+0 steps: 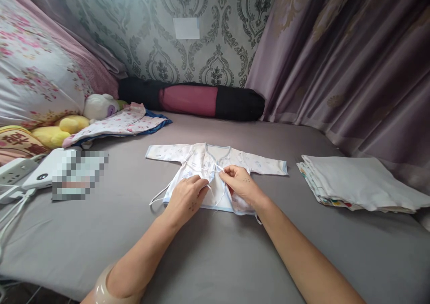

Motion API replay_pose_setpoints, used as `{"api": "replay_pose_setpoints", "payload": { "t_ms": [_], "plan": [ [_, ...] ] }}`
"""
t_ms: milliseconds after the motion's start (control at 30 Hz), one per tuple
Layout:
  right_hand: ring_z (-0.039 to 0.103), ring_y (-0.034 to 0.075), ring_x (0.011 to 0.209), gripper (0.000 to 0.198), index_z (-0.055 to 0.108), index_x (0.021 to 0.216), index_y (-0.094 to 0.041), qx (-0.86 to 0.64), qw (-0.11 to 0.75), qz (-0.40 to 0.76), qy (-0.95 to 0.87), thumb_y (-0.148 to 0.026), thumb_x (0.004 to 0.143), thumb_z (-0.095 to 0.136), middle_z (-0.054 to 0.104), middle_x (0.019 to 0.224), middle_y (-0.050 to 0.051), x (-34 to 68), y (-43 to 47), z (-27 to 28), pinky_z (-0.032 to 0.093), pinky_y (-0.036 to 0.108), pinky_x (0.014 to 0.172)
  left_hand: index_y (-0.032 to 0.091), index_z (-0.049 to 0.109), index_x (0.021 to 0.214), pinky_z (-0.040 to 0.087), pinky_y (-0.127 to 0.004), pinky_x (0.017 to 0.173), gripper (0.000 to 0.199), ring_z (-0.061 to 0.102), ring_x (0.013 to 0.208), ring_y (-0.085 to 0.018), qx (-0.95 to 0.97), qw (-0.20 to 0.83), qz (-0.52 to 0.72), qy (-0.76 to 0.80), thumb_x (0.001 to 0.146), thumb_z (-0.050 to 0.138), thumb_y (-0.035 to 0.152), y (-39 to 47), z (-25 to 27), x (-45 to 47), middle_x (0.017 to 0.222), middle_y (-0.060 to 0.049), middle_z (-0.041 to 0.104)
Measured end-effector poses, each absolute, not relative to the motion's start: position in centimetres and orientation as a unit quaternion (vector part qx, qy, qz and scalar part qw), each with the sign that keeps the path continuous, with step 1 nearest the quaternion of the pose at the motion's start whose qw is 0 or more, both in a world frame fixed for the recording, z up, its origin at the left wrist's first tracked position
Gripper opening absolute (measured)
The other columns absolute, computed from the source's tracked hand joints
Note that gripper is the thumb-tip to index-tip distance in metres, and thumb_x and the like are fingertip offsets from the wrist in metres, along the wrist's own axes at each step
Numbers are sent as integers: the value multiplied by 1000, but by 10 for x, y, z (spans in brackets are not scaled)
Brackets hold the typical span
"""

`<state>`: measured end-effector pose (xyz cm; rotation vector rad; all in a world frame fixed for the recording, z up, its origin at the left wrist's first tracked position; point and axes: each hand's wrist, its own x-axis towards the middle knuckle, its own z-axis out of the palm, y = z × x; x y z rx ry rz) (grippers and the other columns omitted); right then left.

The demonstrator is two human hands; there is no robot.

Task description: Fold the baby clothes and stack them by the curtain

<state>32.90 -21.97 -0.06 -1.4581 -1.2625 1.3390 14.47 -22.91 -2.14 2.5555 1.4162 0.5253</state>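
Note:
A small white baby shirt point(198, 154) with pale blue trim and a faint print lies flat on the grey bed sheet point(208, 259), sleeves spread to both sides. Thin white tie strings hang from its front. My left hand point(190, 194) rests over the lower left front, its fingers closed at the edge near a string; what they grip is partly hidden. On the other side, my right hand point(240, 181) pinches a white tie string point(220, 167) near the middle of the chest. Another string point(157, 199) trails off the shirt's left side.
Folded white cloths point(356, 183) lie at the right. A power strip point(15, 174), a white device point(50, 169) and cables sit at the left. Behind are printed clothing point(117, 125), plush toys point(97, 107), a big floral pillow point(36, 66) and a black-and-maroon bolster point(191, 99).

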Motion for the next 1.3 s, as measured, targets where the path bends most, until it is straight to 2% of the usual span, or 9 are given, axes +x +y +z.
{"api": "replay_pose_setpoints", "payload": {
  "t_ms": [333,500,633,833,1033,1133,1200,1233,1300],
  "plan": [
    [45,8,42,16,55,76,-18,-560,396,541,-487,-31,79,65,49,53,-8,325,-220,-5,37,19,39,24,64,104,40,-25,65,31,60,77,-15,849,167,151,477,98,34,27,-235,-23,155,87,-3,59],
    [47,8,41,11,55,75,-18,-578,384,531,-487,-25,83,60,51,54,-8,321,-220,-5,39,20,39,22,60,89,37,-26,58,28,58,74,-18,875,105,73,467,97,34,30,-237,-24,158,83,-4,55],
    [48,8,41,11,54,75,-19,-578,386,532,-484,-24,83,59,52,55,-8,318,-219,-11,40,20,39,21,57,87,38,-28,58,26,59,75,-21,891,82,59,442,95,39,37,-238,-23,158,83,-6,55],
    [54,9,43,15,57,75,-19,-585,359,517,-512,-28,86,57,59,60,-4,316,-219,-25,43,20,39,21,58,77,34,-26,58,24,55,64,-15,873,135,91,460,92,43,31,-237,-17,150,77,-4,60],
    [57,9,48,16,59,73,-17,-580,333,542,-509,-28,85,63,65,69,0,315,-221,-19,44,17,41,20,57,74,33,-25,59,25,55,66,-15,850,175,120,483,92,40,28,-232,-17,142,78,-3,64],
    [68,12,74,9,62,93,-17,-510,445,576,-459,-22,86,61,70,96,5,320,-219,1,55,20,60,21,57,74,33,-26,61,29,56,67,-16,835,184,116,505,93,39,33,-229,-12,136,77,-3,65],
    [66,16,101,27,60,110,-19,-486,508,557,-441,-22,83,65,64,122,8,331,-217,17,58,25,77,21,59,76,34,-27,62,31,57,70,-17,818,179,113,535,93,39,38,-226,-8,127,80,-3,66],
    [64,18,108,32,60,112,-19,-498,509,546,-442,-23,82,67,61,128,9,338,-217,24,58,27,79,21,59,78,35,-27,63,31,58,72,-17,807,172,117,552,93,39,40,-224,-6,122,82,-4,67],
    [66,18,103,26,62,108,-17,-547,491,506,-451,-24,83,66,64,123,11,355,-219,33,58,27,77,21,61,82,37,-27,66,30,60,79,-19,786,156,123,585,91,42,42,-220,-3,108,87,-5,68]
  ]
}}
